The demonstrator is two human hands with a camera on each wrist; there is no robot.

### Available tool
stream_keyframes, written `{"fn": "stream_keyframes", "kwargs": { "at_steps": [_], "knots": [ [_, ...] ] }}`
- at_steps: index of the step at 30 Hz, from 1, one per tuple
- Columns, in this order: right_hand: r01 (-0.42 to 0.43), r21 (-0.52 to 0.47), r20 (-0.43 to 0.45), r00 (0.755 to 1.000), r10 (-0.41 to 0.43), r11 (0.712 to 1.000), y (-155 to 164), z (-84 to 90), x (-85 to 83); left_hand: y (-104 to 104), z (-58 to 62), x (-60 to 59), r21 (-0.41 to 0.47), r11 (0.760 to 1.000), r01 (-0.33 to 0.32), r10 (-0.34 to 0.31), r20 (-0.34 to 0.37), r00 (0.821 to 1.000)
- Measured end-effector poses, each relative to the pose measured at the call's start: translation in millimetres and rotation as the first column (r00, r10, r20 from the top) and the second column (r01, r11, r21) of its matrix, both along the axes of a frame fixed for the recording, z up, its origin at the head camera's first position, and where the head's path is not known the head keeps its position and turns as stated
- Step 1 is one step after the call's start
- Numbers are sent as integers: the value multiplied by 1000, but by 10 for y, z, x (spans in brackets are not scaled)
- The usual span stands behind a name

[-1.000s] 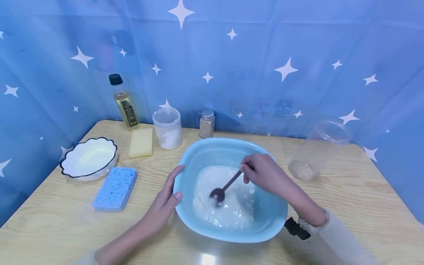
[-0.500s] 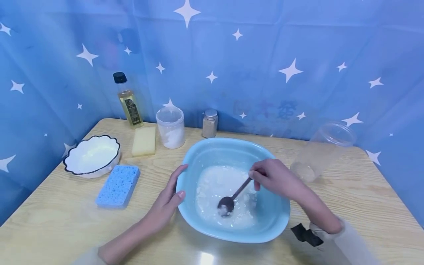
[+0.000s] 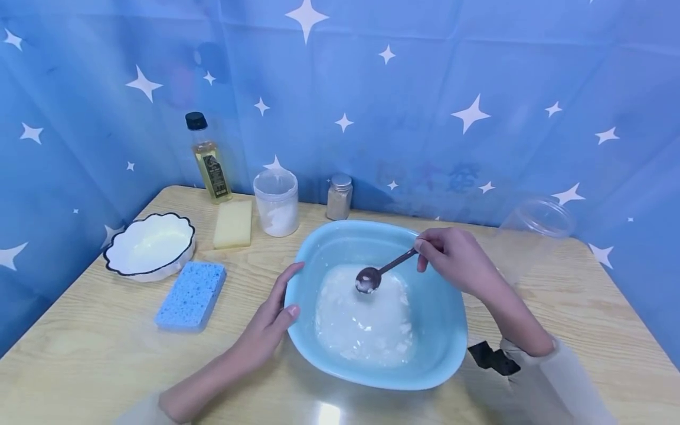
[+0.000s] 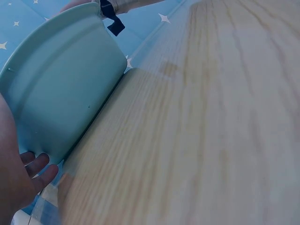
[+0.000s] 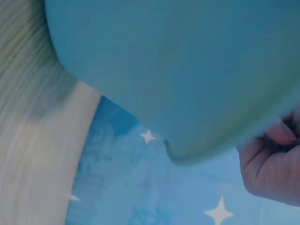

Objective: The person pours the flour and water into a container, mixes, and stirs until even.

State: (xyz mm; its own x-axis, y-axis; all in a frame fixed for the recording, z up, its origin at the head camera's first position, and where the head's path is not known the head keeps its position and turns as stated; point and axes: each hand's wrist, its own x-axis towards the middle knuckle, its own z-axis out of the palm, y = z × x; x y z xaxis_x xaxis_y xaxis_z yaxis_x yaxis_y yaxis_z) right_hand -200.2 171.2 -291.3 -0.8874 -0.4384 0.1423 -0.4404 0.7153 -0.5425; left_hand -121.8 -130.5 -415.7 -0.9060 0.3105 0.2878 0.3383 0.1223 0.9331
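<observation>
Gripping a spoon (image 3: 378, 273), bracing a basin (image 3: 441, 330), hands work on a wooden table (image 3: 106, 354) before starry blue curtains (image 3: 478, 88).

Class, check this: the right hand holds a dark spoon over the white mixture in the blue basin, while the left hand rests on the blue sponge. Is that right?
Not quite. The head view shows the left hand resting against the rim of the blue basin, not on the blue sponge. The right hand does hold the dark spoon over the white mixture.

Bare table (image 3: 106, 366) near-left of the blue basin (image 3: 441, 348), and again near-right by the sleeve. Left lane blocked by blue sponge (image 3: 191, 295) and scalloped white dish (image 3: 150, 245). Far edge lined: oil bottle (image 3: 208, 158), yellow sponge (image 3: 232, 224), powder tub (image 3: 276, 202), spice jar (image 3: 339, 197). Far right: clear jar (image 3: 531, 227). Curtain walls off left, far and right sides.
</observation>
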Motion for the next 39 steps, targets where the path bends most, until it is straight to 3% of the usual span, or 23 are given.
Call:
{"fn": "stream_keyframes", "kwargs": {
  "at_steps": [9,18,22,28,35,39],
  "knots": [
    [-130,9,51,990,129,991,-383,-89,-21,-6,-18,-12,14,1000,3,-3,-19,1000],
    [-158,-17,98,982,159,987,-493,-116,17,11,-6,-22,18,1000,11,-11,-19,1000],
    [-141,15,9,990,141,990,-534,-188,3,7,-2,-10,5,1000,-5,5,-21,1000],
    [-73,-26,-99,993,71,997,-510,-312,-102,-5,-9,8,-8,1000,-20,20,-15,1000],
    [-1,-54,-124,992,-6,999,-359,-230,-112,2,-21,-4,3,1000,5,-5,-11,1000],
    [-17,-80,-99,995,9,997,-385,-177,-83,-12,-24,-6,-9,1000,-12,11,-16,1000]
  ]
}}
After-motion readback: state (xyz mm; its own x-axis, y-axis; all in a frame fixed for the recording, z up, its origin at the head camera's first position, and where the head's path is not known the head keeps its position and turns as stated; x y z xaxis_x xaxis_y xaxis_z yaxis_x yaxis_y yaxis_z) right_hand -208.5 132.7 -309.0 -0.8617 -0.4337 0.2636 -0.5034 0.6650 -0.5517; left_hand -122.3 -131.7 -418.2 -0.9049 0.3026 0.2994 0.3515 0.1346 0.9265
